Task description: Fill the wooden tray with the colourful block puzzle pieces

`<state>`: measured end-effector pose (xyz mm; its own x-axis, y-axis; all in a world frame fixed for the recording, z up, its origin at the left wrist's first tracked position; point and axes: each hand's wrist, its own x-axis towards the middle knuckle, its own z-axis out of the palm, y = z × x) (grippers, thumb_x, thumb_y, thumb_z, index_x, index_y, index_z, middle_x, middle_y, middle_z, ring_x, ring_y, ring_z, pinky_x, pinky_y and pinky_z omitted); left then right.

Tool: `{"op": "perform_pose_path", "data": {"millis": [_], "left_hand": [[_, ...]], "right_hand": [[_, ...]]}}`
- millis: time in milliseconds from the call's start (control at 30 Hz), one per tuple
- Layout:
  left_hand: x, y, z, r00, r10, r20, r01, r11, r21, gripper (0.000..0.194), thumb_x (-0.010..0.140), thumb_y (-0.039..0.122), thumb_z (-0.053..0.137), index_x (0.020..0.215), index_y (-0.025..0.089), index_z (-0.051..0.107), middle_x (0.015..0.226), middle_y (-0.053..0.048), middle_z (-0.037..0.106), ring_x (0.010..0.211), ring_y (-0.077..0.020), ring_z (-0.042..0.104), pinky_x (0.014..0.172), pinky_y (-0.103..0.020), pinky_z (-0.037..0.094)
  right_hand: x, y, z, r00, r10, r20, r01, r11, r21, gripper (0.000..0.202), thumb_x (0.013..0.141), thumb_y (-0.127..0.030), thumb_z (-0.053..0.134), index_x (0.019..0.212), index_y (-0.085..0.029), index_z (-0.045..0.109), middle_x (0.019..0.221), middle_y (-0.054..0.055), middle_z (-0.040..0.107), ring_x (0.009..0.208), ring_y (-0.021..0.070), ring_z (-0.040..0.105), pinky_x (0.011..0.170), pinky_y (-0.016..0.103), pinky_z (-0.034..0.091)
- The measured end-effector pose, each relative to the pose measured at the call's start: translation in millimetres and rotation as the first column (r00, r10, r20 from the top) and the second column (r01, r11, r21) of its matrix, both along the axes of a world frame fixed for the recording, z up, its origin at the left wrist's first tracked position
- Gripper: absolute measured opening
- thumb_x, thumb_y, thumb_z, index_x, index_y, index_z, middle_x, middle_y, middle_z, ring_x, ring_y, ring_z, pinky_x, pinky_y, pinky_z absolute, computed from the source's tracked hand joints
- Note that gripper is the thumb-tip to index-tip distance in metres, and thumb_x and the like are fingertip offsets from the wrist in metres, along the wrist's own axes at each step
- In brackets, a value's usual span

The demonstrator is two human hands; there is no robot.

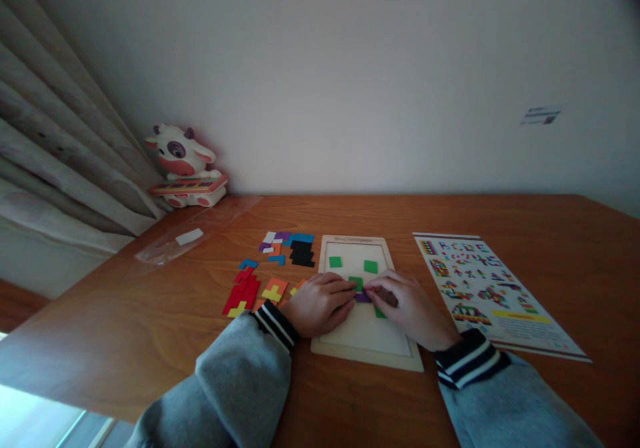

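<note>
A pale wooden puzzle board lies flat on the table between my hands. My left hand rests over its left side, fingers stretched out, the tips at a green square piece and a purple puzzle piece. From the other side, my right hand pinches the end of that purple piece with thumb and forefinger. Two more green squares lie on the upper part of the board. Another green piece shows partly beneath my right hand.
Left of the board are red pieces, black pieces, orange and yellow pieces, plus blue, purple and white ones. A printed pattern sheet lies right. Clear plastic bag and a cow toy are at far left.
</note>
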<state>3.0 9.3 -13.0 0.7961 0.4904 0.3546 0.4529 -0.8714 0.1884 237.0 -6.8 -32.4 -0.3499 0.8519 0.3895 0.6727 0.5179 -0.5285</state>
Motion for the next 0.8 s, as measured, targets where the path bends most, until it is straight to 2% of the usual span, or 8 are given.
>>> {"op": "perform_pose_path", "data": {"millis": [133,533,800], "left_hand": [[-0.2,-0.4,0.7,1.0,0.003,-0.018,-0.003,1.0,-0.001,0.031,0.1,0.028,0.044,0.119,0.017,0.067,0.127,-0.007,0.067,0.112,-0.022,0.06,0.1,-0.04,0.051],[1.5,-1.3,2.0,0.999,-0.025,-0.023,0.026,0.998,0.052,0.031,0.101,0.028,0.043,0.116,0.017,0.068,0.122,-0.007,0.07,0.109,-0.022,0.062,0.098,-0.039,0.052],[0.4,-1.1,0.4,0.999,-0.024,-0.028,0.025,0.999,0.025,0.031,0.1,0.029,0.044,0.12,0.017,0.065,0.126,-0.009,0.067,0.112,-0.0223,0.06,0.099,-0.039,0.05]], "right_hand": [[0.6,-1.4,-1.5,0.998,0.006,0.065,-0.009,0.999,0.043,0.02,0.089,-0.028,0.065,0.109,-0.026,0.068,0.104,0.005,0.069,0.098,0.0232,0.065,0.088,0.041,0.051],[2.0,1.1,-5.5,0.994,-0.055,0.098,0.055,0.998,0.003,0.02,0.089,-0.031,0.066,0.108,-0.026,0.068,0.105,0.005,0.067,0.099,0.0244,0.064,0.086,0.042,0.05],[0.8,0.0,-3.9,0.996,-0.049,0.074,0.051,0.998,-0.031,0.021,0.09,-0.033,0.065,0.109,-0.026,0.067,0.106,0.006,0.069,0.102,0.0251,0.064,0.09,0.043,0.05]]}}
